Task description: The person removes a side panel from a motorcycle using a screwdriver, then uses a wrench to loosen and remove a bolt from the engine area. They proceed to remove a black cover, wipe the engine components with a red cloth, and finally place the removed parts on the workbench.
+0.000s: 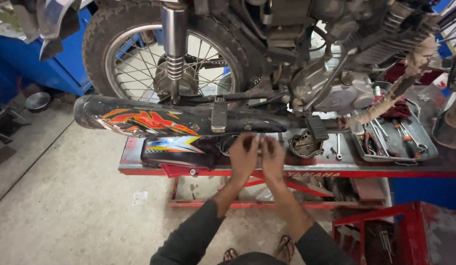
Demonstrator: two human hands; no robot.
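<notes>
the left hand and right hand are motion-blurred, and whatever small thing sits between their fingertips is too smeared to make out. the motorcycle is cut off by the top edge, and the tool tray holds tools too small to tell apart.

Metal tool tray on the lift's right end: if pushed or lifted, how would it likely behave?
The metal tool tray looks rigid and probably heavy for its size, loaded with screwdrivers and pliers. It would likely slide, not tip, being shallow and flat. Loose tools may rattle and shift.
</notes>
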